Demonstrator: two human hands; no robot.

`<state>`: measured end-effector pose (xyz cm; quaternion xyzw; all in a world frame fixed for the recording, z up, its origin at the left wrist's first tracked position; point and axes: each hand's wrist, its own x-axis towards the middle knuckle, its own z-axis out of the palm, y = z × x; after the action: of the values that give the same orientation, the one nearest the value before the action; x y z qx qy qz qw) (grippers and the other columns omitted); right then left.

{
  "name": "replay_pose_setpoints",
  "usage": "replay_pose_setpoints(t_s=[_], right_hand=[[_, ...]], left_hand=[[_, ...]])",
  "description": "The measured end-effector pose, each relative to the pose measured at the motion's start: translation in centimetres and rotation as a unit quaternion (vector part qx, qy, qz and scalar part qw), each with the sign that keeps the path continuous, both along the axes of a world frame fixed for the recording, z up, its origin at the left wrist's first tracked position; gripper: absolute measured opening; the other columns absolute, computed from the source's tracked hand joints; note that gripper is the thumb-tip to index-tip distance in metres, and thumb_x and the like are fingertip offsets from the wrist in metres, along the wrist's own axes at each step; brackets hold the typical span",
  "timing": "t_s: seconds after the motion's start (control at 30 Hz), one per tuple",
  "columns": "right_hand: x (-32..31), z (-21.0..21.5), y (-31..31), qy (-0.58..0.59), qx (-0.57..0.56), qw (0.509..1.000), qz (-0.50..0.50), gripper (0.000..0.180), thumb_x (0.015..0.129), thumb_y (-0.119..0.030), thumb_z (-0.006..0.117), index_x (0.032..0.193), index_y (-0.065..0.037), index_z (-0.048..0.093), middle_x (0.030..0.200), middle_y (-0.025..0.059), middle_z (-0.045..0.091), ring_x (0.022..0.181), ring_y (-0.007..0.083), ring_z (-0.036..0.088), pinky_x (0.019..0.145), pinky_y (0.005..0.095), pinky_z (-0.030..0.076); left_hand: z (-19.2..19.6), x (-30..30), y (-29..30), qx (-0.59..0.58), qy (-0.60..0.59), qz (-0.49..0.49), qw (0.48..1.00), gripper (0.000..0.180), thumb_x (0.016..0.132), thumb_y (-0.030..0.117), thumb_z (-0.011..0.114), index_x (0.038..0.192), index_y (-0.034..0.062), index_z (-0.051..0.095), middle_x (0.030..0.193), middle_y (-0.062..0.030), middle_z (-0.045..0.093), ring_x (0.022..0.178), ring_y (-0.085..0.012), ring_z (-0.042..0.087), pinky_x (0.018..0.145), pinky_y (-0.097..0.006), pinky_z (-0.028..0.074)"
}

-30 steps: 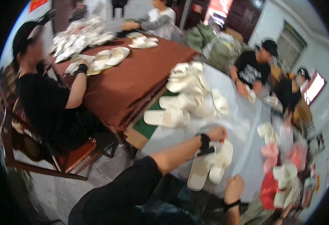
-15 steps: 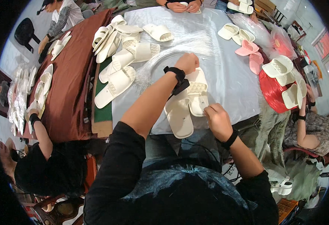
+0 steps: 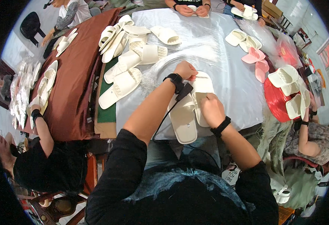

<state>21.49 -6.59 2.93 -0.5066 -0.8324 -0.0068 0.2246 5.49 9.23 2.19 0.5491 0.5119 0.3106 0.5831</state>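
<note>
Two cream slide slippers lie side by side in front of me at the table's near edge. My left hand (image 3: 186, 70) is closed in a pinch at the far end of the right-hand slipper (image 3: 202, 85). My right hand (image 3: 213, 111) has its fingers pressed together over that slipper's footbed, just on the near side of its strap. Whatever either hand pinches is too small or hidden to make out. The left-hand slipper (image 3: 184, 125) is partly covered by my left wrist and a black device on it.
A bundle of clear plastic strands (image 3: 200, 50) lies beyond my hands. Several cream slippers (image 3: 120, 87) crowd the left side. Pink slippers (image 3: 261, 67) and a red coil (image 3: 276, 103) are at the right. Other people's hands (image 3: 193, 11) work at the far edge.
My right hand has moved away from me and left, from beside the slipper's near end to over its footbed. My left hand remains near the far end. The view has shifted slightly.
</note>
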Motion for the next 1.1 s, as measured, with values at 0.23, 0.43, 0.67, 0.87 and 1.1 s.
replay_pose_setpoints(t_s=[0.23, 0.43, 0.67, 0.87, 1.1], right_hand=[[-0.6, 0.2, 0.4, -0.018, -0.025, 0.999, -0.031, 0.010, 0.076, -0.001, 0.053, 0.079, 0.004, 0.060, 0.087, 0.0193, 0.059, 0.086, 0.0349, 0.060, 0.072, 0.0421, 0.052], [-0.8, -0.1, 0.8, -0.007, -0.001, 1.000, -0.023, 0.013, 0.078, -0.001, 0.052, 0.087, 0.006, 0.059, 0.088, 0.0193, 0.059, 0.086, 0.0343, 0.060, 0.070, 0.0409, 0.053], [-0.3, 0.2, 1.1, -0.054, -0.038, 0.998, -0.022, 0.015, 0.081, -0.004, 0.051, 0.091, 0.004, 0.058, 0.088, 0.0173, 0.059, 0.073, 0.0341, 0.063, 0.061, 0.0428, 0.053], [-0.3, -0.2, 0.8, -0.083, -0.048, 0.995, -0.036, 0.026, 0.086, -0.008, 0.050, 0.109, 0.000, 0.058, 0.100, 0.0136, 0.061, 0.069, 0.0339, 0.064, 0.057, 0.0433, 0.053], [0.1, -0.4, 0.9, -0.072, -0.054, 0.996, 0.003, 0.029, 0.083, -0.007, 0.049, 0.109, 0.000, 0.058, 0.102, 0.0155, 0.058, 0.065, 0.0329, 0.064, 0.055, 0.0433, 0.052]], left_hand=[[0.4, -0.9, -1.0, 0.022, -0.004, 0.100, 0.995, 0.009, 0.081, 0.001, 0.065, 0.084, -0.0079, 0.064, 0.068, -0.0128, 0.065, 0.054, -0.0164, 0.063, 0.049, -0.025, 0.053], [0.8, -0.9, -1.1, 0.045, 0.028, 0.070, 0.996, 0.011, 0.081, 0.003, 0.066, 0.080, -0.0079, 0.064, 0.063, -0.0111, 0.064, 0.050, -0.0143, 0.062, 0.045, -0.026, 0.051], [0.3, -0.7, 0.0, 0.041, 0.083, 0.046, 0.995, 0.018, 0.079, 0.008, 0.071, 0.073, -0.0068, 0.064, 0.061, -0.0108, 0.063, 0.049, -0.0141, 0.060, 0.046, -0.026, 0.051], [1.0, 0.4, 0.2, 0.127, 0.251, -0.029, 0.959, 0.026, 0.072, 0.020, 0.077, 0.065, -0.0027, 0.067, 0.054, -0.0067, 0.063, 0.047, -0.0126, 0.059, 0.047, -0.027, 0.049], [-0.2, 0.4, 1.1, 0.140, 0.296, -0.027, 0.944, 0.018, 0.071, 0.014, 0.073, 0.066, -0.0027, 0.069, 0.056, -0.0065, 0.063, 0.047, -0.0122, 0.058, 0.049, -0.026, 0.050]])
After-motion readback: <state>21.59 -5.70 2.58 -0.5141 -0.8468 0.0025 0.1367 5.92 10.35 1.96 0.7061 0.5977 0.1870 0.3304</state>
